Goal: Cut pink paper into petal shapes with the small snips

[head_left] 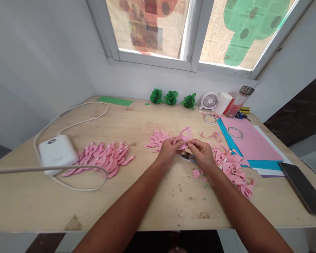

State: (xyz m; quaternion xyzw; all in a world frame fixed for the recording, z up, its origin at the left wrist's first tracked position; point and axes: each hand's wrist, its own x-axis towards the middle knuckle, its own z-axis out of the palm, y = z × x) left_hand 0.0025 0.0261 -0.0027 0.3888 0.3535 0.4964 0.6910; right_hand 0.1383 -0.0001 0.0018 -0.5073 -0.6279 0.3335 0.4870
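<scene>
Both hands meet above the middle of the table. My left hand point(169, 150) pinches a pink paper piece point(185, 133) that has a hole cut in it. The fingers of my right hand point(202, 151) are closed at the same piece's lower right edge. Dark-bladed scissors point(189, 156) show just below the fingers, and their handles are hidden. Small pink cut pieces point(158, 139) lie beside my left hand, and a larger row of curved pink pieces point(107, 158) is at the left. Pink scraps point(233, 168) are heaped beside my right forearm.
A white power bank point(58, 153) with a looping cable sits at the left. Three green paper shapes point(171, 98), a small fan point(210, 101) and a bottle point(238, 102) stand at the back. Coloured sheets point(252, 140) and a dark phone point(302, 188) lie at the right.
</scene>
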